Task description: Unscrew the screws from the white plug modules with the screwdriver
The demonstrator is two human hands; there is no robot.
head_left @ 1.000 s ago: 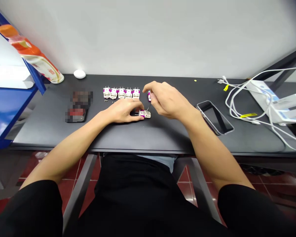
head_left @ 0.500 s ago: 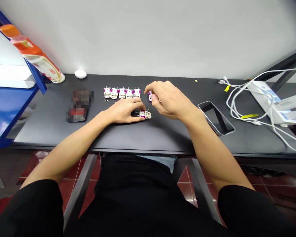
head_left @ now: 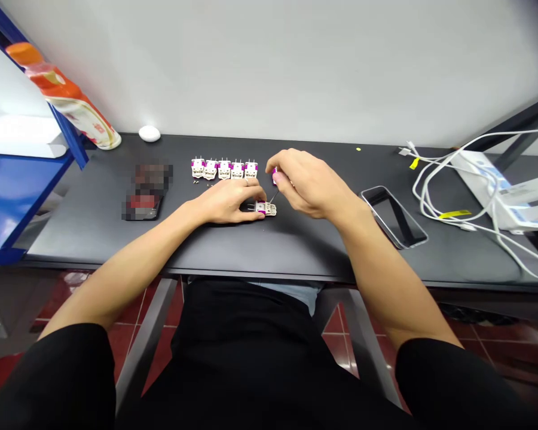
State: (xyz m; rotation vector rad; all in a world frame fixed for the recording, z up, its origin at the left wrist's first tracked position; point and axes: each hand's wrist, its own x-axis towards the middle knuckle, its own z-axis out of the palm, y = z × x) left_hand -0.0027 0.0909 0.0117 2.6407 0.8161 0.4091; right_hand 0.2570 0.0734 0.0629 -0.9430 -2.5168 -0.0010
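Observation:
My left hand (head_left: 228, 200) rests on the dark table (head_left: 296, 239), its fingers pinching a small white and magenta plug part (head_left: 265, 208) flat against the top. My right hand (head_left: 307, 182) hovers just right of it, fingers closed round a thin screwdriver (head_left: 274, 182) with a magenta handle, whose tip points down at the part. Behind my left hand stands a row of several matching plug parts (head_left: 224, 169).
A black phone (head_left: 393, 215) lies face up to the right. White cables (head_left: 452, 191) and a power strip (head_left: 497, 179) fill the far right. A blurred dark object (head_left: 146, 191) lies left, an orange bottle (head_left: 65, 98) leans on a blue shelf (head_left: 9, 197), and a white oval (head_left: 149, 134) sits by the wall.
Both hands stay on the part and the screwdriver. The right hand has shifted slightly. The view has drifted a little.

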